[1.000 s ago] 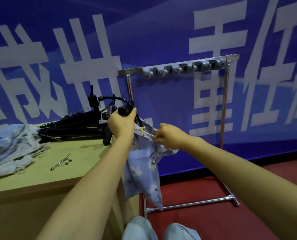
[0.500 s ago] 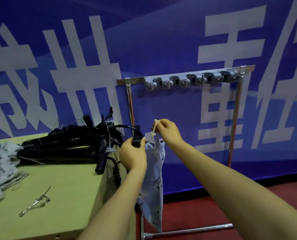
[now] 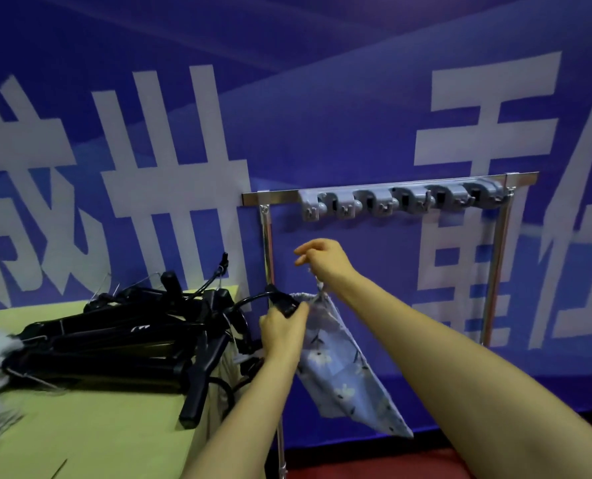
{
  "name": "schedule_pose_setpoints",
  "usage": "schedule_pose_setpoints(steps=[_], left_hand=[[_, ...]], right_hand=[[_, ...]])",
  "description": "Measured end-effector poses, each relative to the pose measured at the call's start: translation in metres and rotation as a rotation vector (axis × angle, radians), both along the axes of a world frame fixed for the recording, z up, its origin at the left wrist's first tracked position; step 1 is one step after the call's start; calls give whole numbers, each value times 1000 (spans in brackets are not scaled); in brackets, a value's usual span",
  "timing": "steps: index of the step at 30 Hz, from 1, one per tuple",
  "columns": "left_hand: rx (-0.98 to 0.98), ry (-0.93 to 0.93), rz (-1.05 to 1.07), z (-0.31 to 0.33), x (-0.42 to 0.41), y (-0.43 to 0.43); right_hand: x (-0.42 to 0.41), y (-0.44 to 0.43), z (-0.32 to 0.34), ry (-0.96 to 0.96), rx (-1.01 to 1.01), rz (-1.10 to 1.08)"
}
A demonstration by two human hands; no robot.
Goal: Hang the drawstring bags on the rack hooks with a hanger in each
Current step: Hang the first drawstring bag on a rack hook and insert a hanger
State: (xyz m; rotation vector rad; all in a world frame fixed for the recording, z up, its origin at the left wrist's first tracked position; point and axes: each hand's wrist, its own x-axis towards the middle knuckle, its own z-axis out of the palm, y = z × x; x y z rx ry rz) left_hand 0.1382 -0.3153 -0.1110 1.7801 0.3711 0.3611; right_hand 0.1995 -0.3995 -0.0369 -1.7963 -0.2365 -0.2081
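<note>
Staged demo space — printed blue banner (image 3: 322, 98), freestanding rack (image 3: 391, 191)

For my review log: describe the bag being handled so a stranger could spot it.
Start at the chrome rack. Below its grey hooks, two hands hold a pale blue floral bag. Unlike the cloth heaped at the table's left edge, it hangs in the air.

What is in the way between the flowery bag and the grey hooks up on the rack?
Nothing visible. The flowery bag hangs from the right hand by its drawstring, below the grey hooks. Only open air lies between them, and no hook holds anything. The left hand grips the black hanger at the bag's mouth.
</note>
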Motion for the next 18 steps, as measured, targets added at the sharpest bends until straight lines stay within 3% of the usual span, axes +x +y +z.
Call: schedule_pose_setpoints(steps=[3, 7, 10, 13, 18], left_hand=[[-221, 64, 3, 13, 14, -5], [-243, 75, 72, 26, 31, -6], [-324, 53, 79, 36, 44, -8], [-390, 7, 145, 46, 52, -8], [-495, -67, 140, 58, 69, -7]], right_hand=[[8, -3, 12, -67, -276, -24], [17, -4, 24, -221, -637, -55], [28, -3, 33, -343, -800, -32], [41, -6, 37, -460, -878, -59], [63, -15, 44, -552, -755, -107]])
